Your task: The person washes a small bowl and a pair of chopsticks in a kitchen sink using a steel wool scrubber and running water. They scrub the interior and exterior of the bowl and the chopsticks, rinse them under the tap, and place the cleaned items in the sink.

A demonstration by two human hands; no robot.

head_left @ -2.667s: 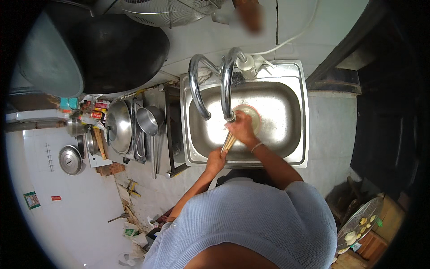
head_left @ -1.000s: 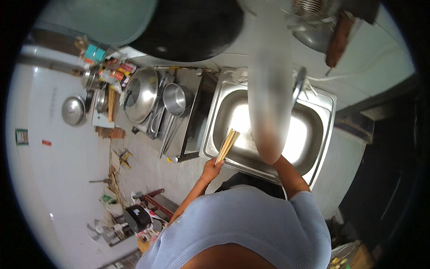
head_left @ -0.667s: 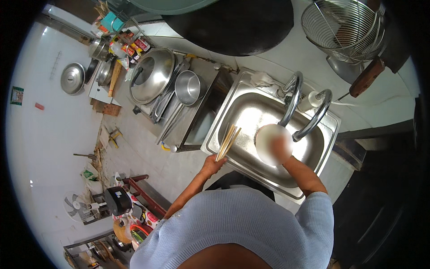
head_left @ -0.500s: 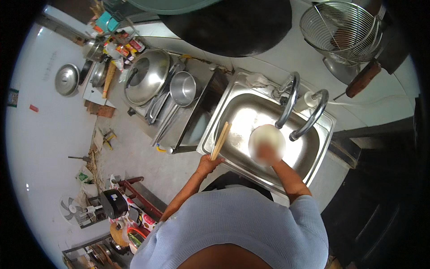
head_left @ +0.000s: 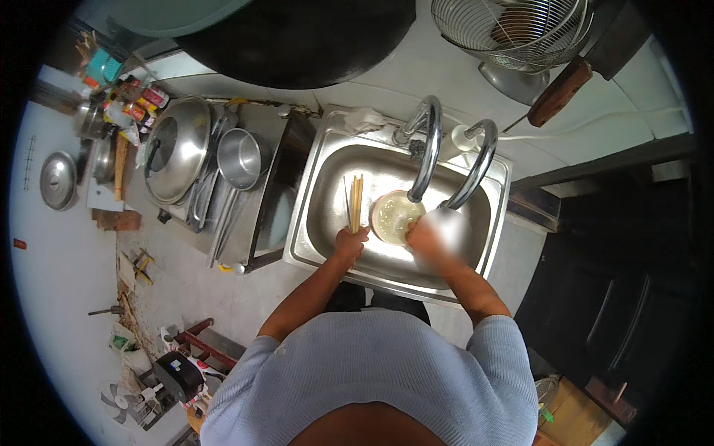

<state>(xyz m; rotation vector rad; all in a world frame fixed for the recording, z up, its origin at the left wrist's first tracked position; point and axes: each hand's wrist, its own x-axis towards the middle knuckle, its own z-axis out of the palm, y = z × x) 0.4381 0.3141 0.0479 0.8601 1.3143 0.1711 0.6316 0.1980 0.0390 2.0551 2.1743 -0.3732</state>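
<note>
My left hand is closed around the lower end of a small bundle of chopsticks, which point away from me over the left half of the steel sink. Just to their right, in the sink, stands a round bowl with pale, shiny, watery-looking contents. My right hand is at the bowl's right rim, its fingers curled against it. A blurred patch covers part of that hand and what lies beside it.
Two curved taps reach over the sink from its far edge. A steel saucepan and a large domed lid sit on the counter at left. A wire strainer and a cleaver lie at the far right.
My left hand has moved right, bringing the chopsticks from the sink's front edge over the basin. My right hand has shifted from over the bowl to its right rim. The view has swung.
</note>
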